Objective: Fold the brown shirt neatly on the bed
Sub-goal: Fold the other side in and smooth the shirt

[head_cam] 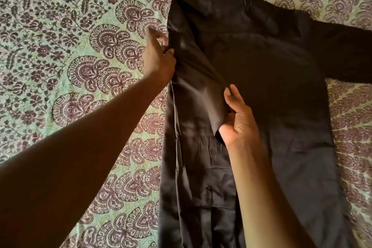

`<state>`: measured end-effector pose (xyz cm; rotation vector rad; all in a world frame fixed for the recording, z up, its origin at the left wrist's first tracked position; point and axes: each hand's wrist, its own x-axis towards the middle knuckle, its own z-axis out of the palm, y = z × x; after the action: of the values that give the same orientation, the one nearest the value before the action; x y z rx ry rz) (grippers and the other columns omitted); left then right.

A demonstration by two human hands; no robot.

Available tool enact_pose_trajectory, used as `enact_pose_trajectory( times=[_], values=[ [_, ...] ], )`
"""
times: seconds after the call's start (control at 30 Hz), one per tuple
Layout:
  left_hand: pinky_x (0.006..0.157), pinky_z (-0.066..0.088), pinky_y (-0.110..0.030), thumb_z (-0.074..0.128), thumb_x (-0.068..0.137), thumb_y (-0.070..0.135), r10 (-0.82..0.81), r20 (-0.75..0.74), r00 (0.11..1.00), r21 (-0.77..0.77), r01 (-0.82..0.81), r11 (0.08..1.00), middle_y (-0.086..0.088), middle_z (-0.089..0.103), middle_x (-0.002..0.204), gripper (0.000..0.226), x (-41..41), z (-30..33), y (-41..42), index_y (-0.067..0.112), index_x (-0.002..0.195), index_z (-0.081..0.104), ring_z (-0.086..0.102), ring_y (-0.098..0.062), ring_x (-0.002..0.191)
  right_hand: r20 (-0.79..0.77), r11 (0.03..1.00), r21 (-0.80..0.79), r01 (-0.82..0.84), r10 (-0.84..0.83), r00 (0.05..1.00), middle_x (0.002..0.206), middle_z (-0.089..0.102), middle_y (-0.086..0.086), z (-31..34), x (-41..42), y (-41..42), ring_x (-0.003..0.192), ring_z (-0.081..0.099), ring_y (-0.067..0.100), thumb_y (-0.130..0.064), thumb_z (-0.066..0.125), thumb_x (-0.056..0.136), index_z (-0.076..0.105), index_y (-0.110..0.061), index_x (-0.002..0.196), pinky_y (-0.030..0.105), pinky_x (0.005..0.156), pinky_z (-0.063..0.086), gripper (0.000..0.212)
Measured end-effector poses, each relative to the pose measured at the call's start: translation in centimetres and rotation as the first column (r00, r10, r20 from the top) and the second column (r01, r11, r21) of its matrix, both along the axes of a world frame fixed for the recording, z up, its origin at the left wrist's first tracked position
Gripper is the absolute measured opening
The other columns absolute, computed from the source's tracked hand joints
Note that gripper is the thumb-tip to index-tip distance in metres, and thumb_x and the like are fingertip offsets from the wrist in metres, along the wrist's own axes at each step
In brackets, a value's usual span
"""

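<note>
Now | brown shirt (271, 86) flat on paisley bedspread (80, 46) | left hand (159, 58), right hand (237, 121) both pinching its folded sleeve

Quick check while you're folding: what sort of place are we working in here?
Most likely a bedroom at home, on a bed. A green bedsheet with a maroon paisley and floral print fills the view, and the brown shirt lies spread on it, with the left hand and right hand gripping its fabric.
</note>
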<state>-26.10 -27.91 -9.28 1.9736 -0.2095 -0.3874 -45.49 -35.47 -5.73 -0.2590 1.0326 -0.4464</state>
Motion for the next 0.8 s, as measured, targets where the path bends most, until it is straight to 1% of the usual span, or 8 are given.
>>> enact_pose_trajectory(
  times=[0.1, 0.17, 0.23, 0.33, 0.43, 0.6, 0.7, 0.8],
  values=[
    [0.063, 0.042, -0.031, 0.039, 0.062, -0.002, -0.073, 0.045, 0.996, -0.013, 0.073, 0.997, 0.003, 0.064, 0.093, 0.045, 0.2, 0.4, 0.0, 0.028, 0.093, 0.051, 0.059, -0.017, 0.076, 0.006, 0.998, -0.04, -0.049, 0.05, 0.999, 0.091, 0.08, 0.007, -0.4, 0.5, -0.5, 0.085, 0.078, 0.019, 0.011, 0.06, 0.093, 0.068, -0.018, 0.124, 0.033, 0.085, 0.063, 0.043],
    [0.068, 0.045, -0.024, 0.039, 0.058, 0.001, -0.099, 0.019, 0.995, -0.017, 0.099, 0.995, 0.008, 0.069, 0.086, 0.043, 0.5, 0.9, -0.3, 0.031, 0.076, 0.063, 0.062, -0.01, 0.078, 0.028, 0.992, -0.066, -0.108, 0.11, 0.994, 0.099, 0.08, 0.008, -0.5, 0.4, -0.7, 0.092, 0.077, 0.02, 0.012, 0.054, 0.093, 0.064, -0.017, 0.134, 0.033, 0.093, 0.06, 0.051],
    [0.073, 0.051, -0.023, 0.042, 0.058, 0.002, -0.073, -0.072, 0.995, -0.071, 0.068, 0.995, 0.005, 0.073, 0.081, 0.042, 0.7, 1.5, -0.6, 0.029, 0.07, 0.072, 0.067, -0.01, 0.079, 0.056, 0.984, -0.061, -0.169, 0.172, 0.983, 0.11, 0.078, 0.011, -0.5, 0.3, -0.9, 0.101, 0.075, 0.024, 0.011, 0.049, 0.092, 0.063, -0.013, 0.138, 0.036, 0.102, 0.056, 0.054],
    [0.072, 0.056, -0.031, 0.058, 0.059, 0.002, -0.01, -0.178, 0.984, -0.156, -0.018, 0.988, -0.003, 0.074, 0.079, 0.031, 1.1, 2.0, -0.8, 0.023, 0.072, 0.077, 0.07, -0.019, 0.079, 0.072, 0.979, -0.055, -0.195, 0.199, 0.977, 0.115, 0.077, 0.012, -0.3, 0.2, -0.9, 0.101, 0.076, 0.023, 0.008, 0.046, 0.093, 0.063, -0.008, 0.138, 0.031, 0.097, 0.058, 0.051],
    [0.072, 0.06, -0.028, 0.074, 0.067, -0.004, -0.044, -0.159, 0.986, -0.17, 0.017, 0.985, 0.001, 0.074, 0.079, 0.029, 1.2, 2.4, -0.8, 0.022, 0.078, 0.076, 0.071, -0.01, 0.074, 0.071, 0.976, -0.118, -0.183, 0.192, 0.979, 0.106, 0.079, 0.007, -0.4, 0.4, -0.8, 0.095, 0.077, 0.017, 0.014, 0.048, 0.093, 0.06, -0.011, 0.142, 0.024, 0.088, 0.061, 0.057],
    [0.074, 0.06, -0.025, 0.078, 0.066, -0.009, -0.108, -0.11, 0.988, -0.181, 0.087, 0.98, -0.009, 0.075, 0.108, 0.045, 1.5, 2.1, -0.6, 0.014, 0.104, 0.077, 0.073, -0.011, 0.09, -0.011, 0.91, -0.317, -0.267, 0.278, 0.961, 0.116, 0.077, 0.004, -1.2, 0.6, -0.3, 0.108, 0.073, 0.016, 0.022, 0.06, 0.083, 0.057, -0.017, 0.145, 0.025, 0.086, 0.059, 0.074],
    [0.079, 0.063, -0.032, 0.077, 0.062, -0.011, -0.12, -0.134, 0.984, -0.209, 0.091, 0.974, -0.007, 0.072, 0.118, 0.059, 1.7, 2.4, -0.9, 0.013, 0.116, 0.074, 0.073, -0.014, 0.102, -0.026, 0.936, -0.295, -0.191, 0.192, 0.981, 0.123, 0.074, 0.01, -1.5, 0.7, -0.5, 0.107, 0.074, 0.017, 0.018, 0.066, 0.079, 0.06, -0.017, 0.141, 0.026, 0.087, 0.06, 0.071],
    [0.085, 0.064, -0.041, 0.078, 0.057, -0.007, -0.154, -0.175, 0.972, -0.195, 0.12, 0.973, -0.005, 0.068, 0.129, 0.072, 1.8, 2.8, -1.4, 0.015, 0.125, 0.07, 0.072, -0.019, 0.11, 0.011, 0.965, -0.224, -0.134, 0.14, 0.99, 0.126, 0.073, 0.011, -1.9, 0.6, -1.0, 0.113, 0.073, 0.02, 0.006, 0.072, 0.072, 0.063, -0.019, 0.139, 0.031, 0.101, 0.056, 0.072]
  ],
)
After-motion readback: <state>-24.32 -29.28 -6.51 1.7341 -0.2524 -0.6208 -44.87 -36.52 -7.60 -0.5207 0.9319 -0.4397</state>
